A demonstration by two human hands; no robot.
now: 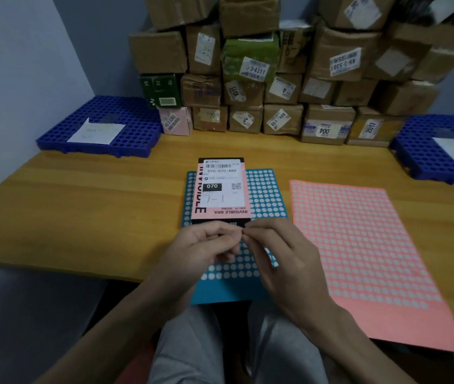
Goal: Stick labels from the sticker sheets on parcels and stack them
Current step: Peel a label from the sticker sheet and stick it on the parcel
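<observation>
Above the blue sticker sheet, I had the left hand and right hand curled, fingertips meeting (whether pinching a label, I couldn't tell). The pink parcel lay on that sheet just beyond, probably kept close for sticking.

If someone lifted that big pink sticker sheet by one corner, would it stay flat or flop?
The pink sticker sheet is probably floppy: it looks paper-thin and lies flat on the table. Its near end overhangs the edge, so a push might slide it off.

Pink parcel: "INVISIBLE BRA"; its label: "070-070-A80", "070"; brown box: "004"; yellowish box: "2017".
</observation>
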